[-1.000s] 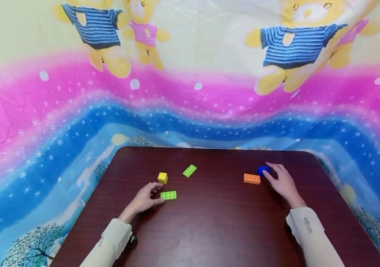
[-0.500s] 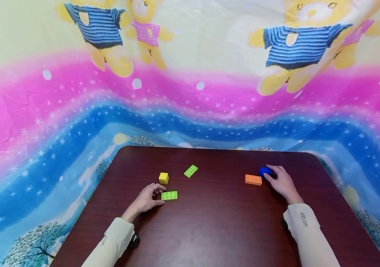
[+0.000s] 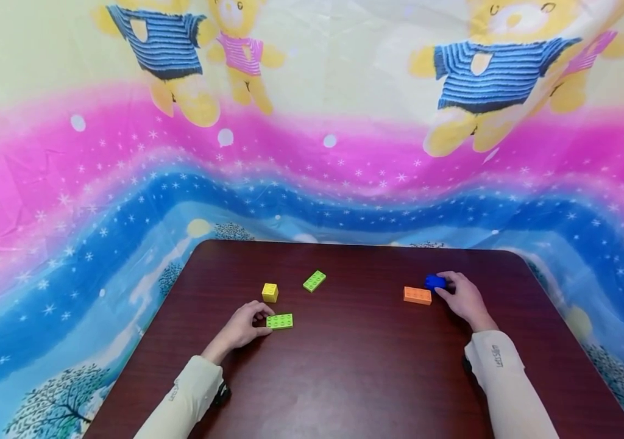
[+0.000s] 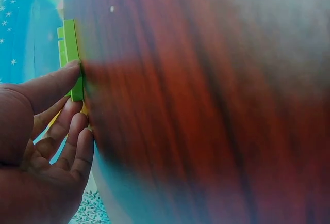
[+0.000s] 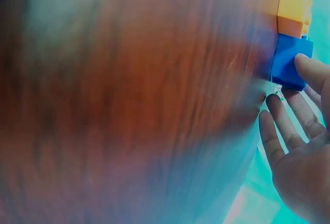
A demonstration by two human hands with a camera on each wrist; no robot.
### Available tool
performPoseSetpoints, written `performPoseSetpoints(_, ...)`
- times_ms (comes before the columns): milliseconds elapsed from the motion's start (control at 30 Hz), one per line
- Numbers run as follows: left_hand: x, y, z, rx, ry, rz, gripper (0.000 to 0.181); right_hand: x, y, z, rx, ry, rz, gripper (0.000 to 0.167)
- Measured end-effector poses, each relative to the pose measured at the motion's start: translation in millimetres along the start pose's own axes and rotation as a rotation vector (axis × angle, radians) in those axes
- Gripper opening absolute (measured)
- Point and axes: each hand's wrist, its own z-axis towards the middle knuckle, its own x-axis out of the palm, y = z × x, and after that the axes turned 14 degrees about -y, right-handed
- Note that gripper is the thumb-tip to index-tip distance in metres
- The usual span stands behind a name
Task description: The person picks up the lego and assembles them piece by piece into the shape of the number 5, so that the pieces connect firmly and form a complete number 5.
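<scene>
In the head view my left hand [image 3: 242, 325] pinches the left end of a flat light-green brick [image 3: 281, 321], thumb on the near side and fingers on the far side. The left wrist view has the thumb against the edge of this green brick [image 4: 72, 53]. My right hand [image 3: 464, 300] grips a small blue brick [image 3: 434, 281] between thumb and fingers, at the table's right side. Seen from the right wrist, the thumb presses the blue brick [image 5: 289, 61], right beside an orange brick [image 5: 292, 4]. Both bricks appear to rest on the table.
A yellow cube brick [image 3: 270, 292] stands just beyond my left fingers. A second light-green brick [image 3: 314, 281] lies slantwise farther back. The orange brick [image 3: 417, 296] lies left of my right hand. A patterned curtain [image 3: 312, 152] hangs behind the dark wooden table [image 3: 345, 366].
My left fingers have come in closer to the green brick's end. The right fingers have lowered and drawn together around the blue brick. The whole head view has shifted slightly.
</scene>
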Motion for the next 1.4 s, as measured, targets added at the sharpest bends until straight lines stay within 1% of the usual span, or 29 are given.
performPoseSetpoints(67, 0.1, 0.2, -0.3, 0.006, -0.003, 0.002, 0.027, -1.0, 0.5, 0.0, 0.000, -0.001, -0.001, 0.044)
performPoseSetpoints(200, -0.2, -1.4, 1.1, -0.013, 0.016, 0.008, 0.026, -3.2, 1.0, 0.3, 0.002, -0.004, 0.005, 0.041)
performPoseSetpoints(300, 0.1, -2.5, 2.3, -0.004, 0.024, 0.019, 0.025, -4.9, 2.7, 0.2, 0.013, -0.011, 0.018, 0.041)
performPoseSetpoints(500, 0.7, -6.2, 5.1, 0.038, 0.033, 0.043, 0.025, -7.4, 7.7, -0.1, 0.048, -0.019, 0.042, 0.045)
performPoseSetpoints(667, 2.5, -9.9, 7.0, 0.067, 0.036, 0.062, 0.025, -11.5, 14.9, -0.3, 0.029, -0.040, 0.056, 0.045)
performPoseSetpoints(833, 5.8, -15.3, 8.8, 0.083, 0.040, 0.044, 0.026, -16.0, 29.8, -2.0, -0.002, -0.076, 0.089, 0.045)
performPoseSetpoints(967, 10.4, -19.6, 11.1, 0.091, 0.053, 0.062, 0.026, -16.5, 42.9, -4.1, -0.022, -0.090, 0.139, 0.044)
performPoseSetpoints(1067, 14.8, -23.4, 14.2, 0.085, 0.063, 0.075, 0.025, -15.2, 51.3, -5.4, -0.038, -0.101, 0.177, 0.043)
performPoseSetpoints(1167, 19.2, -27.9, 17.5, 0.086, 0.061, 0.067, 0.025, -13.8, 60.2, -7.0, -0.058, -0.110, 0.217, 0.043)
performPoseSetpoints(1300, 23.8, -35.7, 20.7, 0.082, 0.064, 0.039, 0.023, -11.6, 74.1, -10.4, -0.090, -0.102, 0.253, 0.049)
performPoseSetpoints(1400, 27.0, -41.5, 22.5, 0.073, 0.072, 0.028, 0.023, -9.5, 85.6, -14.8, -0.093, -0.085, 0.272, 0.050)
